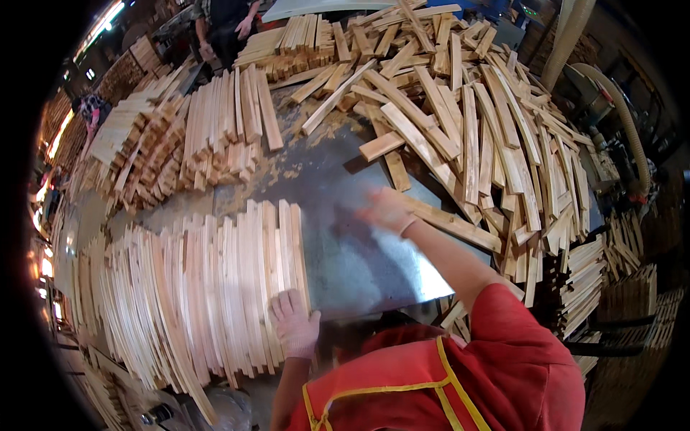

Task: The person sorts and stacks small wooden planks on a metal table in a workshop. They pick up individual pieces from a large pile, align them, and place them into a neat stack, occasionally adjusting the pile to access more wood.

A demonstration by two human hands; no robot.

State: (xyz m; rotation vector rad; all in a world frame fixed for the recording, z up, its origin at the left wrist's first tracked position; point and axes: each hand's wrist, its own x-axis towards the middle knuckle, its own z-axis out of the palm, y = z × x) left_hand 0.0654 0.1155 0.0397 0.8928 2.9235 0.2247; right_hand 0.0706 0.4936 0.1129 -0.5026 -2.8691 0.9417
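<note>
"How do the pale wooden strips (pixel 237 287) lie?"

"They are side by side in one long row on the grey tabletop (pixel 359 280), closely set, with uneven ends. One sticks out further at the near side."

"And that light-brown wooden strip (pixel 456 223)?"

"It lies slantwise, at the edge of the jumbled heap of strips (pixel 496 144), which cross one another."

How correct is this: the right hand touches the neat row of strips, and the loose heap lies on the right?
Wrong hand: the head view shows the left hand touching the neat row; the loose heap lies on the right.
</note>
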